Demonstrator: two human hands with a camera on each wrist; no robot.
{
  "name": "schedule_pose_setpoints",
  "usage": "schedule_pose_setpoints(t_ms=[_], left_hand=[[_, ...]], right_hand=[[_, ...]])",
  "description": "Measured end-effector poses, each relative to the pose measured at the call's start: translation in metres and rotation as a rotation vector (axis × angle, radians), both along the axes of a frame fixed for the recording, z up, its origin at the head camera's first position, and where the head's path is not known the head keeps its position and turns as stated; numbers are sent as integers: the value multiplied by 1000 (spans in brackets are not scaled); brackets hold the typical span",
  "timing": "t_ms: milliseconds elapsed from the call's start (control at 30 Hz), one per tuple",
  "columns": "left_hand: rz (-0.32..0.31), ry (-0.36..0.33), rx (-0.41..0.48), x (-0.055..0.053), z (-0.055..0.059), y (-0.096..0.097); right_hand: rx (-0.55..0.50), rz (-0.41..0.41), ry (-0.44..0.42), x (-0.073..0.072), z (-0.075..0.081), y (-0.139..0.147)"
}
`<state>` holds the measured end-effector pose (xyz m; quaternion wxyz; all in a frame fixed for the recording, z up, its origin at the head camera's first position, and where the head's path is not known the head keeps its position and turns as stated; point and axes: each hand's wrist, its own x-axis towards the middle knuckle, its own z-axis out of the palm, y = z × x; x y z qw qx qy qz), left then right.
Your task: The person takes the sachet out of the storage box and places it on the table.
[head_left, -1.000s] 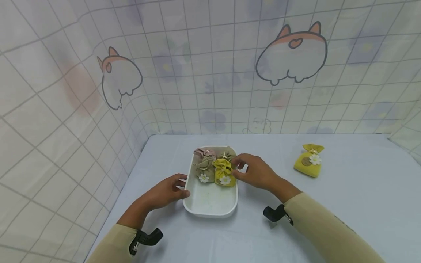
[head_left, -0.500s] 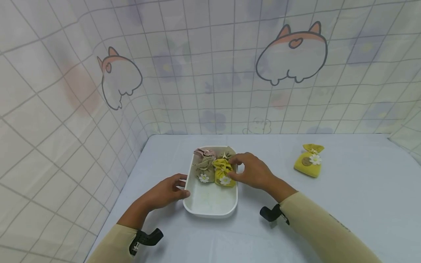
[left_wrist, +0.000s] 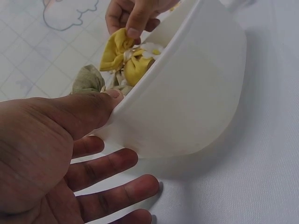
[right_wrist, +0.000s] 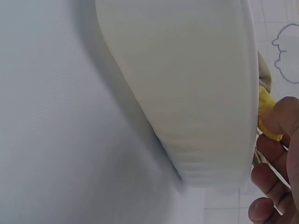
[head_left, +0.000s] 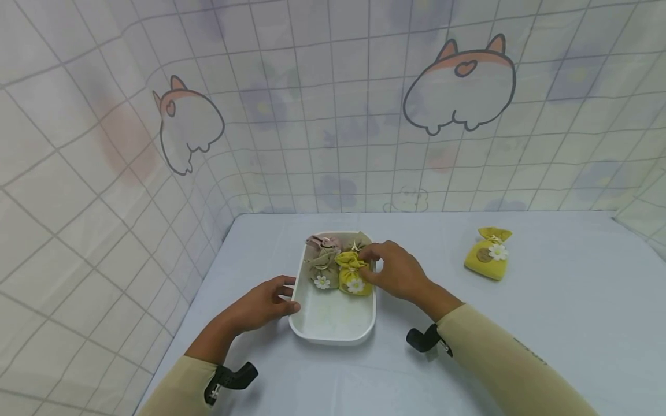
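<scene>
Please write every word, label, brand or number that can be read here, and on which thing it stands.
No text can be read.
White tray and the yellow pouch in it: no lettering visible.
Right sleeve: a dark marking, perhaps lettering, too small to read.
Other yellow pouch, on the table: print on its brown round patch, if any, too small to read.

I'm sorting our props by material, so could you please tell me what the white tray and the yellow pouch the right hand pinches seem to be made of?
White tray: probably plastic, smooth with a faint sheen; it looks thin-walled and round-cornered. Yellow pouch: seemingly matte fabric, judging by its soft gathers and creases; the fibre can't be told.
</scene>
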<state>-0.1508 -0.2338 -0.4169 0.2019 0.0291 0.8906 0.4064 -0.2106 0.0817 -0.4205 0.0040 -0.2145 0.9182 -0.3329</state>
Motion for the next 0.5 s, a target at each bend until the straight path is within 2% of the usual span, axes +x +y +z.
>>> schedule_pose_setpoints(t_ms=[200, 500], left_hand=[[2, -2, -7, 0, -1, 0], [-11, 5, -6, -1, -1, -2]], right_hand=[[-64, 2, 14, 2, 0, 1], [-90, 10, 79, 3, 3, 3]])
